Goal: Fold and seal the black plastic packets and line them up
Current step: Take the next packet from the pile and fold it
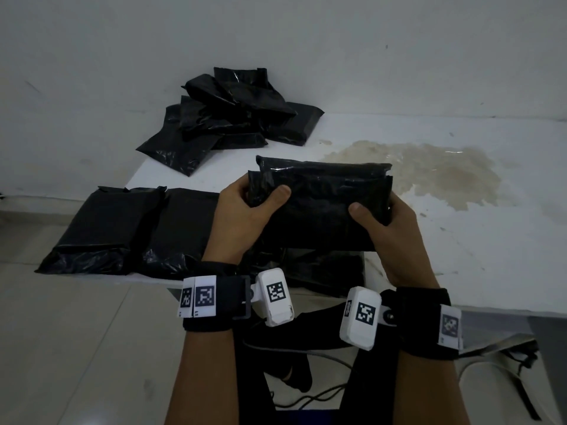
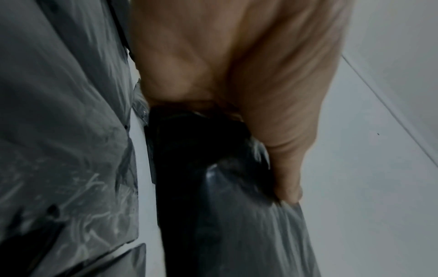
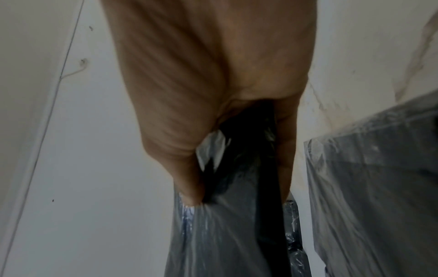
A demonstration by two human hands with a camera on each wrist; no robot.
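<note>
I hold one black plastic packet (image 1: pixel 319 207) up off the white table (image 1: pixel 460 234) with both hands, its top flap folded over. My left hand (image 1: pixel 245 210) grips its left end, thumb on the front face, fingers behind. At the packet's right end my right hand (image 1: pixel 386 222) grips the same way. The left wrist view shows the thumb pressed on the packet (image 2: pixel 227 215). In the right wrist view the packet (image 3: pixel 225 224) sits pinched between thumb and fingers. Two folded packets (image 1: pixel 129 228) lie side by side at the table's left front. Another packet (image 1: pixel 322 271) lies under my hands.
A loose heap of black packets (image 1: pixel 227 118) sits at the back of the table against the white wall. A brownish stain (image 1: pixel 423 170) spreads over the table's right half. The table's front edge runs just before my wrists; cables lie on the tiled floor below.
</note>
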